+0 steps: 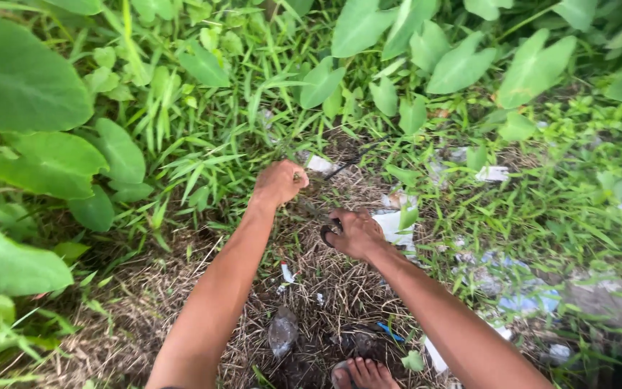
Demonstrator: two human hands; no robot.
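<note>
My left hand (279,183) is closed in a fist around a bunch of green grass blades (268,148) at the edge of the thick growth. My right hand (355,233) sits lower and to the right, gripping the dark handle of a cutting tool (325,234); its thin blade runs up toward the grass by my left hand and is mostly hidden among dry stems. Both forearms reach in from the bottom of the view. Dry cut grass (325,288) covers the ground under them.
Large broad leaves (19,79) crowd the left side and the top. Scraps of white and blue litter (494,173) lie in the grass on the right. A bare foot (368,373) stands at the bottom edge, next to a crumpled clear wrapper (282,330).
</note>
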